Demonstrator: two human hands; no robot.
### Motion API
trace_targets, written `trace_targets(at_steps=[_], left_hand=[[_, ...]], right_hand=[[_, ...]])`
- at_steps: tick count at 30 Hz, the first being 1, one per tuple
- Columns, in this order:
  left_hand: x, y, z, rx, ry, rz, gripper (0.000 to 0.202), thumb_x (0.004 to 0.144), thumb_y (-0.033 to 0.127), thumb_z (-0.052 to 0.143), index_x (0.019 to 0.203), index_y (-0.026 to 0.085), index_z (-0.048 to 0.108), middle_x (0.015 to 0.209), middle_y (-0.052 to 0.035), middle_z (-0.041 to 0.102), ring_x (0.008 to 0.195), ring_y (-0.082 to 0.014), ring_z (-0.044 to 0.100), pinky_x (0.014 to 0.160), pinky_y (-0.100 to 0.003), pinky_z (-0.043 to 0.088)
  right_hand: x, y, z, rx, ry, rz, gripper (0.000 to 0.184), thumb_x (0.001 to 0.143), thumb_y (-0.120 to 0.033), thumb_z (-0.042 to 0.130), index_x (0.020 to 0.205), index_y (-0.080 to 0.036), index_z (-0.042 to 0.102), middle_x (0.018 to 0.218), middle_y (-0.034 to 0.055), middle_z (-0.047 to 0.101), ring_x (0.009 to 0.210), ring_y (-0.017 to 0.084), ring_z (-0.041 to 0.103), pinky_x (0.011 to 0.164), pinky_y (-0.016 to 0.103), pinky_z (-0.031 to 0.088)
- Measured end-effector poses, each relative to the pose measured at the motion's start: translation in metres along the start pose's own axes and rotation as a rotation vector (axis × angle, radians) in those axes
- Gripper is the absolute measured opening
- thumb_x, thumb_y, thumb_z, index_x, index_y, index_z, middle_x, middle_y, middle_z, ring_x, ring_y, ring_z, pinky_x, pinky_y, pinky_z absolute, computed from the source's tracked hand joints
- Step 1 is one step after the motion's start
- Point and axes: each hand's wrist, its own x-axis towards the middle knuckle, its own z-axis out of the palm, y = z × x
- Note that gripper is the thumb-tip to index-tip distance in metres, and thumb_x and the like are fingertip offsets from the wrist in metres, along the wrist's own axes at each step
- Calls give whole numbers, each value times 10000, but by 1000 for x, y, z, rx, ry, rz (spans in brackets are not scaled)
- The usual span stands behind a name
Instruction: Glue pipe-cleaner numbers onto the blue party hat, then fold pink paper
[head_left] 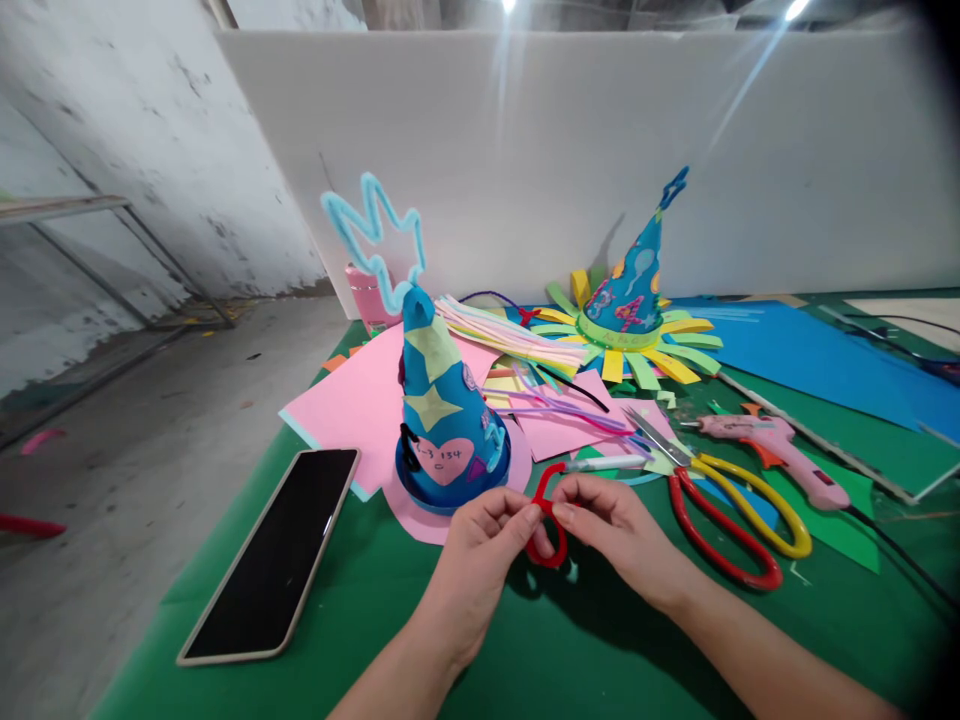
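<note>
Both my hands pinch a red pipe cleaner (541, 488) bent into a loop, just above the green table cover (360, 600). My left hand (480, 550) grips the loop's left side with closed fingers. My right hand (615, 525) holds its right side between thumb and forefinger. Directly behind the hands stands a blue cone hat (442, 410) with yellow stars, a pink heart and a light blue pipe cleaner crown (375, 240) on top.
A black phone (274, 555) lies at the left. Red-and-yellow scissors (731, 510) and a pink glue gun (772, 445) lie to the right. A second cone hat (634, 285) on paper petals, pink paper (352, 400), blue paper (810, 355) and pipe cleaners (517, 335) sit farther back.
</note>
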Motion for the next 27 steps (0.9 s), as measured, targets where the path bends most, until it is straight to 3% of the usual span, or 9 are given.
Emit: trace_targets(at_steps=[11,17,23,27], left_hand=[[0,-1,-1,-39,-24,-21,198,733,291,597,619,141,535,511,8,552,538,-94,471,593,-227,354],[0,-3,1,-8,8,-14,195,714,300,617,625,137,557,503,4,560,531,-102,476,583,-224,351],[-1,-3,-1,-82,-121,-64,163,712,275,623,640,139,568,560,-15,596,596,-113,507,641,-235,365],[-1,-4,-1,-137,-132,-76,131,689,238,652,651,141,572,588,-13,613,611,-108,520,634,-220,367]], right_hand=[[-1,0,-2,25,-97,-19,217,801,-348,518,704,-154,497,646,-12,512,607,103,471,584,238,371],[-1,4,3,24,-41,-59,195,798,-349,537,747,-162,515,633,-16,540,585,99,504,559,226,401],[-1,1,0,-74,28,-87,208,798,-344,529,683,-173,497,594,-32,497,551,90,457,530,218,380],[-1,-4,-4,-122,47,-84,234,788,-361,528,657,-173,480,598,-32,457,556,90,410,522,220,365]])
